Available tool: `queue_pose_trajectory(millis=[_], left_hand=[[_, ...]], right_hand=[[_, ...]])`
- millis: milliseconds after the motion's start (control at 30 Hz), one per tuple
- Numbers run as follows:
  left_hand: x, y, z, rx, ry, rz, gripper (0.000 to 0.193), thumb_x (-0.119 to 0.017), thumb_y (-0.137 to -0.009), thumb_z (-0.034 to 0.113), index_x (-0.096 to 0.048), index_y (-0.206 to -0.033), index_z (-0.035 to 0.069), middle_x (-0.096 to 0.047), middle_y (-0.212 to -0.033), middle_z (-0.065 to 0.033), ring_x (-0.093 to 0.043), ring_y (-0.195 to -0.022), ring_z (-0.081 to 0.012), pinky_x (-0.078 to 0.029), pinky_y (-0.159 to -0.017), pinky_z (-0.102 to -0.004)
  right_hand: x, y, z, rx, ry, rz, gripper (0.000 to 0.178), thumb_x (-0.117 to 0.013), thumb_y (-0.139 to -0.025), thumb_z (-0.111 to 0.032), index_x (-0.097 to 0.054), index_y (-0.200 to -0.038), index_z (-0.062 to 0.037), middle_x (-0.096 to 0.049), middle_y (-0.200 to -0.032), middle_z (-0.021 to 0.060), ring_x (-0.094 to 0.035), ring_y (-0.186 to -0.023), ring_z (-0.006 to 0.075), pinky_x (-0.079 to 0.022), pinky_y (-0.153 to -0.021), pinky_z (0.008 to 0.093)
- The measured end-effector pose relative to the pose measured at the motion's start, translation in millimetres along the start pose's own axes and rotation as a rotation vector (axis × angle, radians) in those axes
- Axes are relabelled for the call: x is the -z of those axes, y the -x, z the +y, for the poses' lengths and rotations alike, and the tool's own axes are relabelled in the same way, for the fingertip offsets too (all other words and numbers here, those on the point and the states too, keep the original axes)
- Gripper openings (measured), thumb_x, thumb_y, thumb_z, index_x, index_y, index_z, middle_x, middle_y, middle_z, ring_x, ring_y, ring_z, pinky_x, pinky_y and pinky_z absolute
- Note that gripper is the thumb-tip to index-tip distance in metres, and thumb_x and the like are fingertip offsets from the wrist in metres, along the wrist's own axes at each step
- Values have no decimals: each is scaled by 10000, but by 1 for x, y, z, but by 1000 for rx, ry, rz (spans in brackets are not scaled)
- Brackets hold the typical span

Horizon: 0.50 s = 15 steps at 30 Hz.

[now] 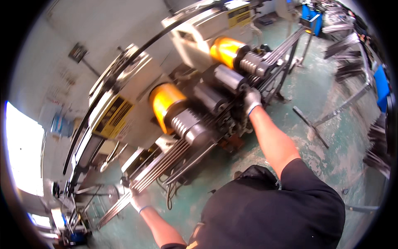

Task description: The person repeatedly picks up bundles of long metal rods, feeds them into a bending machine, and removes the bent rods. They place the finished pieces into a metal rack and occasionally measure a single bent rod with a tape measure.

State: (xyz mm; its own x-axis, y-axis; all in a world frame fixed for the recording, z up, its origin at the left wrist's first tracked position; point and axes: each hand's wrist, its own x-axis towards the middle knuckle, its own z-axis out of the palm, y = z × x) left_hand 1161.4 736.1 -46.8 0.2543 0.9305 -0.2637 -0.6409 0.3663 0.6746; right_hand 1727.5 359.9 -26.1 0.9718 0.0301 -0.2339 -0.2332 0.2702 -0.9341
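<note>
Both my hands wear white gloves. My left hand (139, 200) is at a bundle of long thin metal rods (159, 166), its fingers closed about them near their lower left end. The rods run up to the right into a machine with a yellow-collared spindle (168, 101) and a ribbed steel chuck (190, 124). Stretched far forward, my right hand (252, 98) is at the machine, by the end of a dark metal cylinder (230, 76). Blur hides its fingers, so I cannot tell if it grips anything. A second dark cylinder (210, 96) lies to its left.
A second yellow spindle (228, 50) stands farther back, with more rods (286, 45) on a frame. A dark curved bar (143, 47) crosses above the machines. Racks of metal pieces (346, 52) line the right. A metal stand's foot (311, 126) rests on the green floor (286, 199).
</note>
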Motion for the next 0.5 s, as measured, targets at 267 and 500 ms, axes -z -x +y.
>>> queue_pose_trajectory(millis=[267, 500], left_hand=[[-45, 35, -49, -6, -5, -10, 266, -571, -1084, 204, -656, -1214, -12, -680, -1218, -169, -631, -1191, -308, -477, -1122, -459], [-112, 72, -93, -24, -383, -167, 375, -578, -1088, 235, -587, -1358, -25, -684, -1278, -178, -648, -1158, -297, -487, -1068, -427]], right_hand=[[3, 30, -16, -72, 66, -42, 334, -690, -1030, -319, -706, -981, 11, -646, -790, 92, -604, -765, 179, -477, -709, 362], [5, 6, 6, 39, 134, 78, 309, -715, -985, -311, -722, -963, -3, -658, -821, 51, -582, -746, 153, -466, -683, 366]])
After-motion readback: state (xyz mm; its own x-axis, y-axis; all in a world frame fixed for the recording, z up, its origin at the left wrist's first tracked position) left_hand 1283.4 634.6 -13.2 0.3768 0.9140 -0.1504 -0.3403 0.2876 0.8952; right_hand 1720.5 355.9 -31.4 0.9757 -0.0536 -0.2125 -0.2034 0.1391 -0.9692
